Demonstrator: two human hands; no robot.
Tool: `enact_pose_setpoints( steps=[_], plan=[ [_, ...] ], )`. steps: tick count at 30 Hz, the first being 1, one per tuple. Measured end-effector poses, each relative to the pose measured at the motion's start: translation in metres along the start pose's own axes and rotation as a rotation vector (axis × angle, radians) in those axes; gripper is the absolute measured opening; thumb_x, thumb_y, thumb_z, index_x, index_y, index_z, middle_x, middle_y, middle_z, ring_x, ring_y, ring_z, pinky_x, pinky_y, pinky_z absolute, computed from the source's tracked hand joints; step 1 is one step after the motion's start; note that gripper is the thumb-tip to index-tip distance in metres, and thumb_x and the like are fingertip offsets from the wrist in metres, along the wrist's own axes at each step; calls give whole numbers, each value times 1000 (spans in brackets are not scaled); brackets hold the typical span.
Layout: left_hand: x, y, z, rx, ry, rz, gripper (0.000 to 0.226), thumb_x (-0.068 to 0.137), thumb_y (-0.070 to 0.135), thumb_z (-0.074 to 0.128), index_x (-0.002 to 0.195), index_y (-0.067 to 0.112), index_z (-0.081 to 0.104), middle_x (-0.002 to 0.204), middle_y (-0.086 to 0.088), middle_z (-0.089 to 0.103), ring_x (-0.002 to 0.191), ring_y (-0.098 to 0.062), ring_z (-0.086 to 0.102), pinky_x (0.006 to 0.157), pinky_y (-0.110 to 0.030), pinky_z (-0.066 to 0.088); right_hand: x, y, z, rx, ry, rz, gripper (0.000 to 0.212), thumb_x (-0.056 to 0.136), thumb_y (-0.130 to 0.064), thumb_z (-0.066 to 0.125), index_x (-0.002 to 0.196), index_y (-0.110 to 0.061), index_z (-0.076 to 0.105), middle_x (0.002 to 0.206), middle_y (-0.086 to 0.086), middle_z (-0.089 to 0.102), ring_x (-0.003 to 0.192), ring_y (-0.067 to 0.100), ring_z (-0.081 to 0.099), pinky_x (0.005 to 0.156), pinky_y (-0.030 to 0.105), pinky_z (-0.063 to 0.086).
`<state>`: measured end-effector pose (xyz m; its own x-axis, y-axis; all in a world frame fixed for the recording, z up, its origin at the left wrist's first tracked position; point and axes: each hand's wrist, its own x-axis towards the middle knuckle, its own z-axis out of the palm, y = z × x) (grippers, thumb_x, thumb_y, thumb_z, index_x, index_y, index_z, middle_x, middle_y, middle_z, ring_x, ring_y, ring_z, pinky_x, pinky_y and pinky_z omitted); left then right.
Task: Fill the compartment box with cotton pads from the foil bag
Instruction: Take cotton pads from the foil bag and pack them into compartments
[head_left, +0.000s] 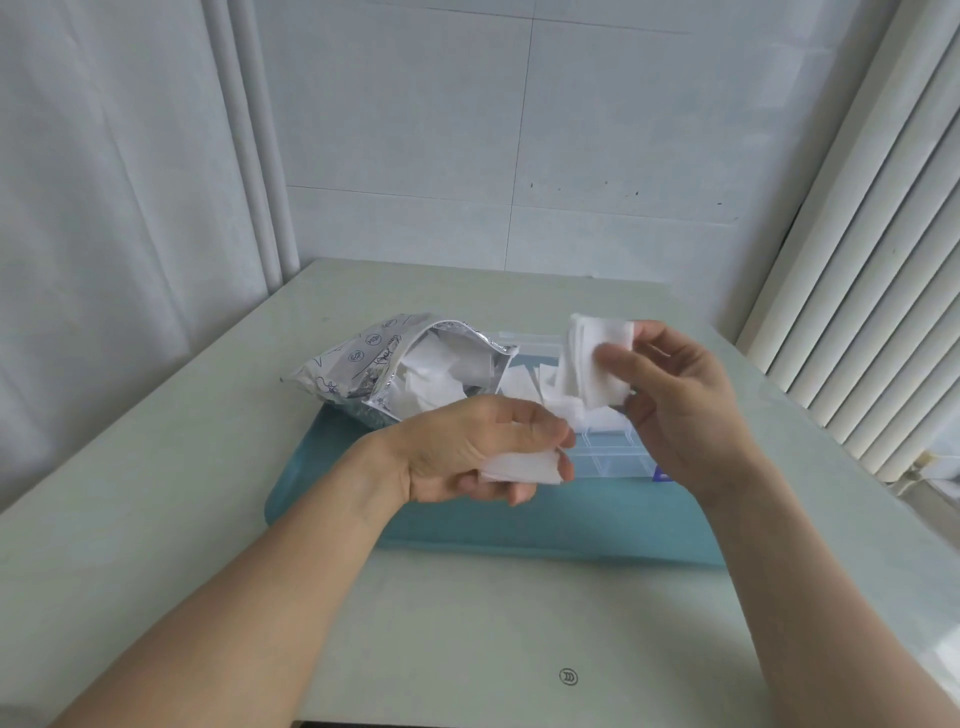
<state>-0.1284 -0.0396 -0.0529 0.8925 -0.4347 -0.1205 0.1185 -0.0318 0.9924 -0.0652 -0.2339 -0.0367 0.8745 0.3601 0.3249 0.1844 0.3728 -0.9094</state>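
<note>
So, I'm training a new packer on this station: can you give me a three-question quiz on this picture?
1. True or false: the foil bag is open, with pads showing inside.
2. Which hand holds the bigger bunch of cotton pads? A) left hand B) right hand
3. Fill in: the compartment box rests on a ____ mat.

Key: 1 true; 2 B, the left hand pinches only a smaller pad; 3 teal.
</note>
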Motion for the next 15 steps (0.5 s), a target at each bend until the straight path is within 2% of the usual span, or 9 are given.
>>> enact_pose_setpoints(
  steps=[2, 4, 6, 8, 10, 12, 15],
  plan=[
    [4, 2, 0, -91, 86, 51, 33, 93, 39, 58, 108, 10, 59, 95, -11, 68, 53, -18, 55, 34, -17, 24, 3, -2, -5, 36, 119, 51, 22, 71, -10, 78, 90, -14, 67, 83, 6, 70, 75, 23, 68, 64, 32, 58],
    [7, 3, 0, -202, 117, 81, 29, 96, 35, 50, 110, 11, 59, 98, -13, 68, 59, -22, 58, 36, -19, 27, 3, -3, -8, 39, 160, 86, 22, 77, -8, 74, 96, -14, 65, 85, 5, 69, 71, 20, 68, 60, 28, 57],
    [8, 4, 0, -282, 121, 99, 24, 99, 16, 44, 116, 8, 58, 104, -17, 67, 68, -28, 63, 42, -23, 35, 2, -4, -8, 47, 158, 89, 25, 76, -10, 74, 98, -14, 64, 85, 5, 69, 67, 18, 68, 55, 25, 55],
    [9, 1, -1, -295, 136, 148, 36, 95, -7, 37, 125, 3, 54, 109, -24, 65, 80, -35, 68, 52, -27, 46, 1, -4, -6, 33, 143, 81, 21, 79, -9, 71, 98, -14, 64, 85, 5, 69, 66, 18, 68, 51, 24, 54],
    [11, -3, 1, -291, 170, 193, 45, 94, -18, 35, 132, 1, 49, 112, -28, 65, 90, -40, 70, 66, -30, 56, 1, -3, -3, 18, 131, 88, 15, 88, -4, 66, 99, -13, 62, 85, 6, 70, 63, 18, 67, 48, 24, 53],
    [15, -6, 5, -285, 261, 244, 42, 96, -19, 38, 130, 4, 49, 106, -23, 69, 92, -38, 72, 77, -32, 59, 0, 0, 1, 13, 123, 113, 13, 92, 0, 62, 99, -11, 60, 85, 9, 69, 60, 19, 66, 45, 23, 51],
    [23, -10, 7, -202, 407, 335, 27, 100, -9, 43, 113, 5, 62, 93, -10, 75, 88, -25, 73, 81, -33, 60, -2, 7, 7, -50, 126, 116, 11, 93, 1, 62, 99, -9, 60, 89, 13, 70, 62, 24, 67, 45, 23, 50]
  ],
)
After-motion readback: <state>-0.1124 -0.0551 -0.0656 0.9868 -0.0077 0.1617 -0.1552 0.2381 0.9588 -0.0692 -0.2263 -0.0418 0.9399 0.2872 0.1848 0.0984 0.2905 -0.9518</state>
